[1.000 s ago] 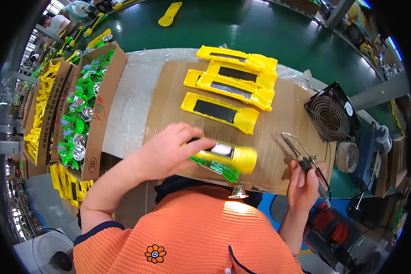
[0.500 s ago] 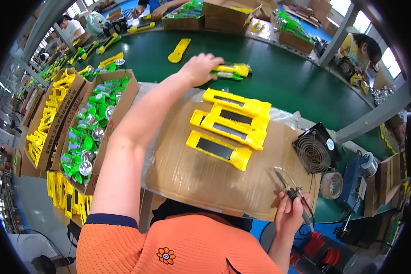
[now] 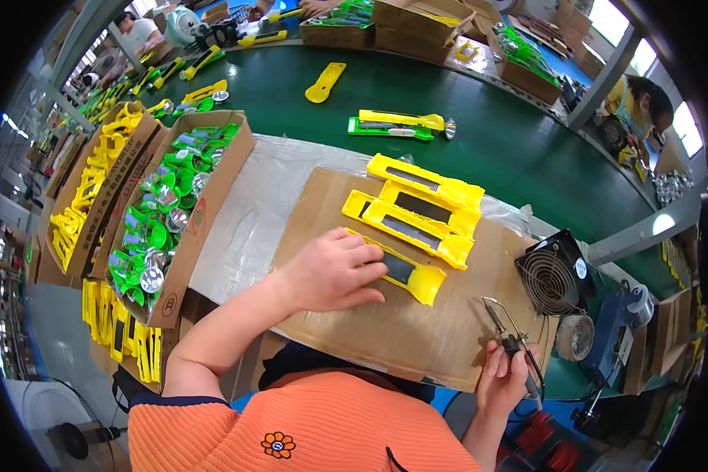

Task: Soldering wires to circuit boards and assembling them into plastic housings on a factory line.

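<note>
My left hand (image 3: 334, 271) lies with bent fingers at the left end of the nearest yellow plastic housing (image 3: 426, 285), covering that end; the fingertips seem to grip its edge. This housing has a dark strip in its middle. Just beyond it, several similar yellow housings (image 3: 458, 252) lie close together on a brown cardboard sheet (image 3: 346, 342). Over the sheet's right edge, my right hand (image 3: 502, 383) is closed round the handle of a soldering iron (image 3: 512, 344), with a thin bent metal tube by its tip. A yellow-and-green part with a round reflector (image 3: 401, 126) rests on the green belt.
A carton of green parts with reflectors (image 3: 248, 145) and a carton of yellow frames (image 3: 126, 177) stand at left. On the right are a small black fan (image 3: 554, 275), a roll of clear tape (image 3: 575, 338) and a blue device (image 3: 606, 326). Other people work across the belt (image 3: 291, 102).
My left hand has let go of the yellow-and-green part on the belt and come back to the nearest yellow housing. My right hand still holds the soldering iron in about the same place.
</note>
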Demonstrator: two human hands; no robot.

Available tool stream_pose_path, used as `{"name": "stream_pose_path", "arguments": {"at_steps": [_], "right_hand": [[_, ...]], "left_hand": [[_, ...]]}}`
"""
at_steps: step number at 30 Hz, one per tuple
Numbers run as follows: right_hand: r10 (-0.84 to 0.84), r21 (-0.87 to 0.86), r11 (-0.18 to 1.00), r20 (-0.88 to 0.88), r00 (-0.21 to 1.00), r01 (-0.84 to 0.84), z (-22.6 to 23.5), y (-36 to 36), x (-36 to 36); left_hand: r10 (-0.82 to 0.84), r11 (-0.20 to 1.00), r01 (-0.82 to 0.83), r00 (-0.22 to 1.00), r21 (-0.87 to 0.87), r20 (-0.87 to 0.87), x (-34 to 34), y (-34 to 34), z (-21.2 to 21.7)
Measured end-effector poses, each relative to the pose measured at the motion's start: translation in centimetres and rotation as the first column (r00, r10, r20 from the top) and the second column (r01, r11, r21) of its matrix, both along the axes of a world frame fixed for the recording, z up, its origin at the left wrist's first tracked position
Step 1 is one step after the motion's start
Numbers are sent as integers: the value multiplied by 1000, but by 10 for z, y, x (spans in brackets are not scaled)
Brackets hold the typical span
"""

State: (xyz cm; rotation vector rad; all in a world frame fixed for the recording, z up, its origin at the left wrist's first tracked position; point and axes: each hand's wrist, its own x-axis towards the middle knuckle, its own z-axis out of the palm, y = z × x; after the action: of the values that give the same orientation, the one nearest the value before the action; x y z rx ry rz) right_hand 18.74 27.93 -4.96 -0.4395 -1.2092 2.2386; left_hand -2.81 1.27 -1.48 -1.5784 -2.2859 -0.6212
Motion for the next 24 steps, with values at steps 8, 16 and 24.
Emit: {"name": "stream_pose_path", "arguments": {"at_steps": [8,16,24], "right_hand": [[-18,-15,1000,-26,1000,17,-3,0,1],[-29,-23,999,-68,997,28,-2,-2,4],[-38,-97,995,-109,993,27,-12,4,11]], "left_hand": [[349,937,-348,937,16,-29,-182,52,25],[442,858,-339,869,-385,220,-238,55,8],[-2,1000,-2,977,17,215,-55,7,66]]}}
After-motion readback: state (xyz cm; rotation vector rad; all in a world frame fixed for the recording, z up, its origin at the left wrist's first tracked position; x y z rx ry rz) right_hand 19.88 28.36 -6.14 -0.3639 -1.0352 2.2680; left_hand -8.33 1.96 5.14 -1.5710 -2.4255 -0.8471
